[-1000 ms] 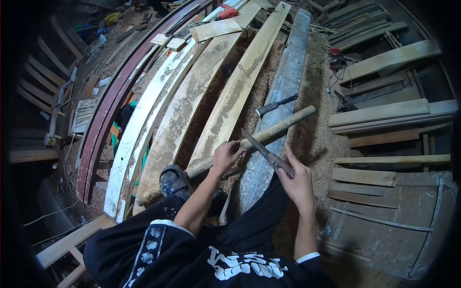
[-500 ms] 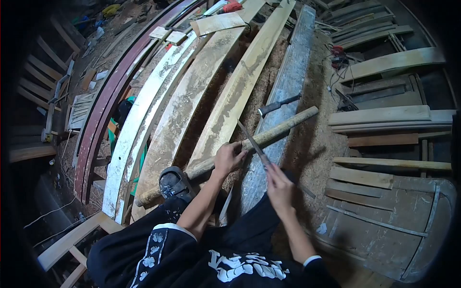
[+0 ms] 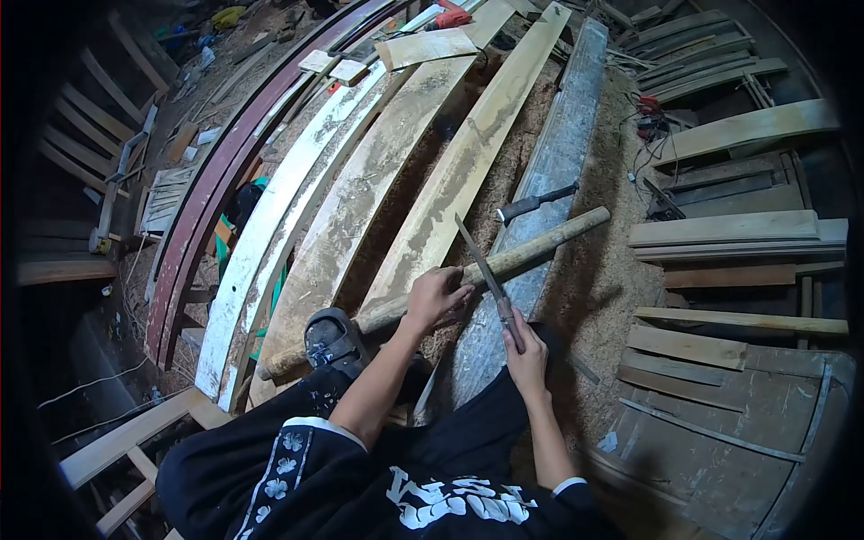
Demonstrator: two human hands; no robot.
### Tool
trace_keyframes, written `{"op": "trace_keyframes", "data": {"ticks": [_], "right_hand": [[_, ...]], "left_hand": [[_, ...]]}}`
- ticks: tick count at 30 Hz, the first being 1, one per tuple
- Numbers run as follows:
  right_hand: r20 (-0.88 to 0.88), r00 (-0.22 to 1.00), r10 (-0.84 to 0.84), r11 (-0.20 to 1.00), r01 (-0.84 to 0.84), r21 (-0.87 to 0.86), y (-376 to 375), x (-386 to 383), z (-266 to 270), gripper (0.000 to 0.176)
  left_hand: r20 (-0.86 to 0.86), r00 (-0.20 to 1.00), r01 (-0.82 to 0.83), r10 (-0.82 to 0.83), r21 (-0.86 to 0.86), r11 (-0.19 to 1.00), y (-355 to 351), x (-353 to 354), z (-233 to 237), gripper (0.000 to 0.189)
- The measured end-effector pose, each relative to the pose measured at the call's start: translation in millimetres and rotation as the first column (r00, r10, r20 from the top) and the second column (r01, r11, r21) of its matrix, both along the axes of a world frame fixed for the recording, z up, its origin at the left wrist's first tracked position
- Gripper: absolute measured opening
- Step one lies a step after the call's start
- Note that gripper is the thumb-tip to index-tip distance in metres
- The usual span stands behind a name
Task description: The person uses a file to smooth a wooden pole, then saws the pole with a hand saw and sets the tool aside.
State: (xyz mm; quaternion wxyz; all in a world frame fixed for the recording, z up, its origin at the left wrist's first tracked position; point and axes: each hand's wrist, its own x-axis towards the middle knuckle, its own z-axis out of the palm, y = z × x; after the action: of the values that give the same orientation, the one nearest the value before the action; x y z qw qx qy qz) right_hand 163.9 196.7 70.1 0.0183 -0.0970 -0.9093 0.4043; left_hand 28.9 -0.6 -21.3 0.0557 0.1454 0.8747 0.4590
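A long round wooden pole [image 3: 558, 236] lies at a slant across the planks, its left end beside my sandaled foot [image 3: 331, 340]. My left hand [image 3: 436, 295] rests on the middle of the pole with fingers bent; what its fingertips hold, if anything, is hidden. My right hand [image 3: 525, 349] is closed round the handle of a long narrow metal tool [image 3: 481, 264]. The tool crosses over the pole just right of my left hand, its pointed tip toward the yellowish plank [image 3: 470, 175]. A hammer [image 3: 535, 202] lies on the grey board [image 3: 562, 135] beyond the pole.
White [image 3: 270, 229] and dark red [image 3: 193, 220] curved beams stand on the left. A red power tool [image 3: 453, 15] lies at the top. Stacked wood pieces [image 3: 724, 230] and a worn panel [image 3: 765, 396] are on the right. Sawdust [image 3: 603, 297] covers the ground.
The view has shifted slightly. The metal tool has turned steeper, and my right hand has shifted its hold on the handle. My left hand remains on the pole.
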Motion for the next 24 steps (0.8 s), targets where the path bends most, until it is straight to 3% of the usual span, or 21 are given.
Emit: {"op": "trace_keyframes", "data": {"ticks": [4, 6, 9, 13, 14, 15, 18, 23, 24], "right_hand": [[-0.118, 0.988, 0.102, 0.994, -0.096, 0.054, -7, -9, 29, 0.047], [-0.013, 0.993, 0.117, 0.99, -0.116, 0.081, -14, -16, 45, 0.045], [-0.036, 0.99, 0.139, 0.989, -0.137, 0.05, -15, -19, 51, 0.046], [0.055, 0.992, 0.11, 0.99, -0.115, 0.086, -12, -13, 76, 0.042], [0.036, 0.997, 0.067, 0.997, -0.065, -0.041, -11, -5, 96, 0.04], [0.043, 0.997, 0.064, 0.998, -0.064, -0.013, 1, 9, 101, 0.039], [0.102, 0.995, -0.011, 1.0, 0.009, 0.02, 11, 28, 101, 0.037], [0.035, 0.999, 0.028, 0.999, -0.029, 0.017, -12, 20, 85, 0.035], [0.033, 0.999, 0.014, 1.0, -0.013, -0.003, -9, 21, 88, 0.035]], "left_hand": [[-0.055, 0.998, 0.024, -0.024, 0.007, 1.0, -1, -4, -1, 0.054], [-0.031, 0.999, 0.022, -0.022, 0.02, 1.0, -1, -5, 3, 0.053], [0.019, 1.0, -0.014, 0.013, 0.036, 0.999, -3, -3, 8, 0.051], [-0.026, 1.0, -0.003, 0.005, 0.057, 0.998, -4, -2, 4, 0.048], [-0.081, 0.997, -0.002, 0.007, 0.068, 0.998, -4, -6, 1, 0.048], [-0.123, 0.992, 0.0, 0.01, 0.087, 0.996, 0, -3, -1, 0.048], [0.012, 1.0, -0.017, 0.016, 0.015, 1.0, 3, -1, 8, 0.053], [-0.062, 0.998, -0.011, 0.014, 0.045, 0.999, -1, -3, 6, 0.057], [-0.012, 1.0, -0.002, 0.003, 0.029, 1.0, -1, -3, 9, 0.058]]}}
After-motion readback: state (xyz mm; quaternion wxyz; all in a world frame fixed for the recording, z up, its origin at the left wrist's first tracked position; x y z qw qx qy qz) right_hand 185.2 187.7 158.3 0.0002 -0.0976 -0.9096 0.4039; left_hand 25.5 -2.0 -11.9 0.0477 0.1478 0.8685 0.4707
